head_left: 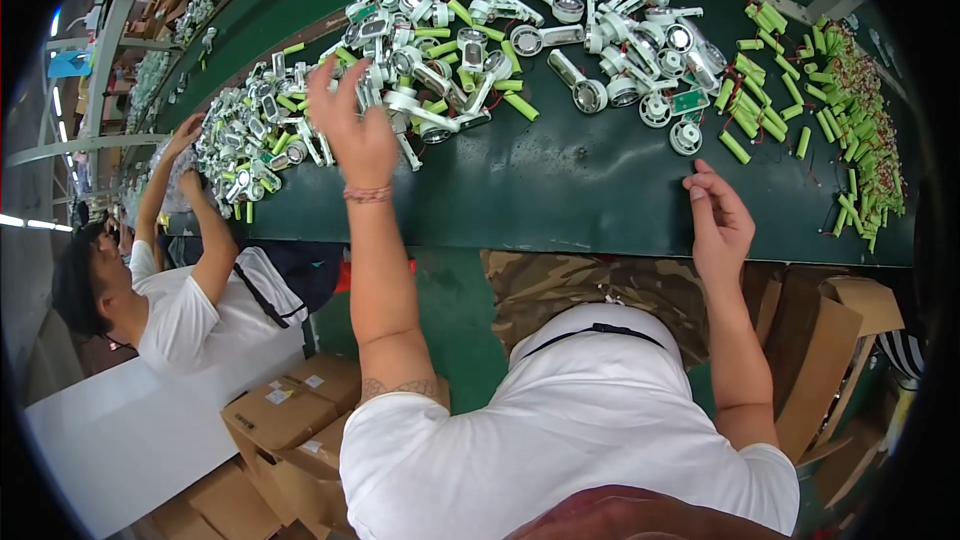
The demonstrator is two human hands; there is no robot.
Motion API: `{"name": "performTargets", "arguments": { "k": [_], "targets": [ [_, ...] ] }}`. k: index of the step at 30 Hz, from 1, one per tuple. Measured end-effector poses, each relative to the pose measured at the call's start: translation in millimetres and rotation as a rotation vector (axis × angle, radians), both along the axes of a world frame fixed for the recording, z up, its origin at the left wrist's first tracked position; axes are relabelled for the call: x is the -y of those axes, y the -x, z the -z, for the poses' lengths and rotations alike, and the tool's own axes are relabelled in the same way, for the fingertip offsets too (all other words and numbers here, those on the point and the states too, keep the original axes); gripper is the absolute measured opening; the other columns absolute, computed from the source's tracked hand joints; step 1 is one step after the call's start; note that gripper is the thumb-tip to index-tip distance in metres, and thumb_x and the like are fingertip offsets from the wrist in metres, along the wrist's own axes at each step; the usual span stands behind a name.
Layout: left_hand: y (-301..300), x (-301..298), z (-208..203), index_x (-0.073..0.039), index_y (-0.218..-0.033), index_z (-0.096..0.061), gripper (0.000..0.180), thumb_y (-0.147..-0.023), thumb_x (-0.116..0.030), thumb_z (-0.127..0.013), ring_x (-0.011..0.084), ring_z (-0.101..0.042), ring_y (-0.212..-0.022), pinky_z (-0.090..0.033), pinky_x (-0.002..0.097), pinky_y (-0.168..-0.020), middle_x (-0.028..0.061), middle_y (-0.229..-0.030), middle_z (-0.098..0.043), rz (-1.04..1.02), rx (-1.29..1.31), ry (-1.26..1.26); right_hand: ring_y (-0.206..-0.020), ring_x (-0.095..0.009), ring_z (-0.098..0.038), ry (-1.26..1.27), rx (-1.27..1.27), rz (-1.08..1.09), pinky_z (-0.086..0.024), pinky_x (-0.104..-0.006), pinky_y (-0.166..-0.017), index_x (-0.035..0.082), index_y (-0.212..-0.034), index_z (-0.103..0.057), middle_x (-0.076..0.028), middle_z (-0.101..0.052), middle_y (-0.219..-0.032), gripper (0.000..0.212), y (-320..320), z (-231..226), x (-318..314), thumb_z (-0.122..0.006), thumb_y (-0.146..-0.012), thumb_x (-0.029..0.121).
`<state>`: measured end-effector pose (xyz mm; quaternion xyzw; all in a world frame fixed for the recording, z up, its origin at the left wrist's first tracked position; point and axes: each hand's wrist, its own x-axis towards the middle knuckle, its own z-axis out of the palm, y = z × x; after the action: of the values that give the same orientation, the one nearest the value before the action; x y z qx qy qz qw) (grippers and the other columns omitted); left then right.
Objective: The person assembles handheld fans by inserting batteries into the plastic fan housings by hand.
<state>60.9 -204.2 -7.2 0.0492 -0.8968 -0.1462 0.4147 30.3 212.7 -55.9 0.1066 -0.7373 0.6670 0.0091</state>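
Observation:
My left hand (352, 128) is raised at the near edge of a heap of white handheld-fan parts (400, 60), its fingers spread and nothing visible in them. Green cylindrical battery cells (520, 105) lie mixed among those parts. Near the table's front edge, my right hand (722, 220) has its thumb and fingertips curled together; whether anything is between them is hidden. Just beyond it lies a round white fan head (686, 137), apart from the fingers. A second cluster of fan parts (625, 50), some with green circuit boards (690, 101), sits beyond that.
Many green battery cells with thin wires (865, 130) are piled at the right end of the dark green table (560, 190). On the left a co-worker (180, 290) reaches into the same heap. Cardboard boxes (290, 405) stand at lower left, an opened carton (825, 360) at right.

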Motion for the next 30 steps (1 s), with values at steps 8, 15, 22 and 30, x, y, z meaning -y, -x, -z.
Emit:
{"name": "performTargets", "arguments": {
  "k": [8, 15, 22, 30],
  "targets": [
    [46, -93, 4, -0.013, -0.113, -0.064, 0.06, -0.065, -0.048, -0.077, 0.0391, -0.04, -0.126, -0.025, 0.0572, -0.104, 0.0151, -0.126, -0.052, 0.175, 0.318, 0.229, -0.104, -0.021, -0.062, -0.032, -0.034, -0.012, -0.04, -0.0406, -0.105, -0.003, -0.097, -0.065, -0.006, -0.066, -0.09, 0.011, -2, -3, 3, -0.057, -0.09, -0.005],
    [44, -49, 11, -0.01, -0.095, -0.067, 0.037, -0.064, -0.029, -0.074, 0.0304, -0.05, -0.112, -0.037, 0.0442, -0.096, 0.0115, -0.114, -0.057, 0.017, 0.348, 0.241, -0.1, -0.021, -0.063, -0.102, -0.095, -0.035, -0.041, -0.0428, -0.104, -0.004, -0.095, -0.065, -0.007, -0.066, -0.088, 0.01, 0, -6, 4, -0.057, -0.089, -0.005],
    [39, 3, 13, -0.01, -0.096, -0.067, 0.035, -0.065, -0.027, -0.074, 0.0309, -0.053, -0.11, -0.039, 0.0449, -0.096, 0.0109, -0.112, -0.059, -0.094, 0.233, 0.323, -0.108, -0.026, -0.062, -0.102, -0.089, -0.024, -0.043, -0.0392, -0.1, -0.004, -0.095, -0.065, -0.007, -0.067, -0.089, 0.009, 0, -6, 4, -0.058, -0.089, -0.003],
    [87, -63, -3, -0.011, -0.124, -0.055, 0.06, -0.067, -0.025, -0.067, 0.0352, -0.044, -0.121, -0.03, 0.0504, -0.103, 0.0129, -0.122, -0.053, 0.262, 0.205, 0.261, -0.108, -0.027, -0.062, -0.121, -0.103, -0.009, -0.043, -0.0388, -0.1, -0.003, -0.095, -0.066, -0.007, -0.067, -0.089, 0.01, 0, -3, 4, -0.058, -0.089, -0.004]
  ]
}}
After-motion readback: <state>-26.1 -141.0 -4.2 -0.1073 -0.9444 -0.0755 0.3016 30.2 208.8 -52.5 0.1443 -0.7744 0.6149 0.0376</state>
